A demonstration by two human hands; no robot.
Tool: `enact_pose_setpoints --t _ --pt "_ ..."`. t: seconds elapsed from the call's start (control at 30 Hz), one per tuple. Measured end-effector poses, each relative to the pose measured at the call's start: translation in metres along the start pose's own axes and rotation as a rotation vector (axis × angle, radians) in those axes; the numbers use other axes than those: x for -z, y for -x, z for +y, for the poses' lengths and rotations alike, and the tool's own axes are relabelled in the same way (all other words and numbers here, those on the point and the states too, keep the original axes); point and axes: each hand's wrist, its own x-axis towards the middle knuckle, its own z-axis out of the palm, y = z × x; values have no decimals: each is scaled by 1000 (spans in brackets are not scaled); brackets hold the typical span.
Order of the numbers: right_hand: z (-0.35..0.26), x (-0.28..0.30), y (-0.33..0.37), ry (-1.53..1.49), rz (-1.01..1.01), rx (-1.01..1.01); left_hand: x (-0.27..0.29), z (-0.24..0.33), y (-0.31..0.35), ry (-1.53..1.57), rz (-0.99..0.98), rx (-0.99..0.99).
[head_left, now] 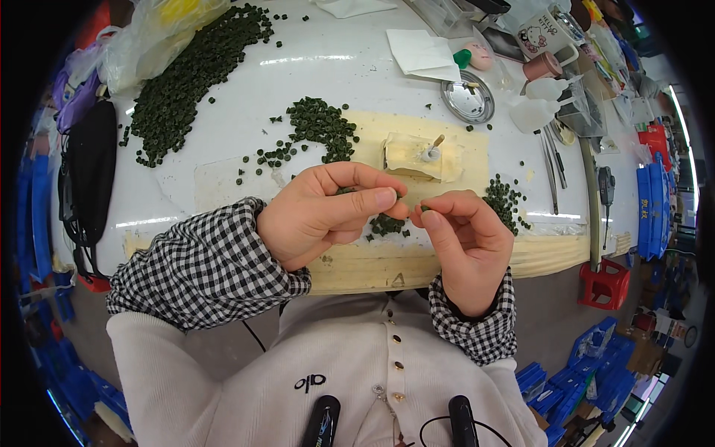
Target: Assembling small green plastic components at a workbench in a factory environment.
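My left hand (331, 212) is closed, its thumb pressed along the bent index finger, with small dark green pieces (344, 191) showing in the curl of the fingers. Just right of it, my right hand (471, 242) pinches one small dark green piece (425, 208) between thumb and forefinger. The fingertips of both hands are close together over the table's near edge. Beneath them lies a little cluster of the same green pieces (387, 224), partly covered by my left hand. Beyond the hands sits a cream-coloured block (417, 158) with a thin stick (436, 143) standing in a whitish blob on top.
Large and small heaps of green pieces (179, 104) (320, 123) lie left and ahead; another heap (504, 200) is at right. Tweezers (550, 173), a round metal dish (468, 97), white paper (421, 54) and a mug (547, 36) stand farther right. A black pouch (93, 171) is at far left.
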Motion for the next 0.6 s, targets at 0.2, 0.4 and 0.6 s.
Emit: enact_pose_setpoints --t 0.2,0.4,0.6 --pt "-1 -3 -4 105 23 107 -2 3 1 4 -11 76" --pt "-2 -8 -9 316 40 290 -2 0 2 -7 9 105" --pt "0 -14 -8 331 76 294 -4 1 3 -50 28 77"
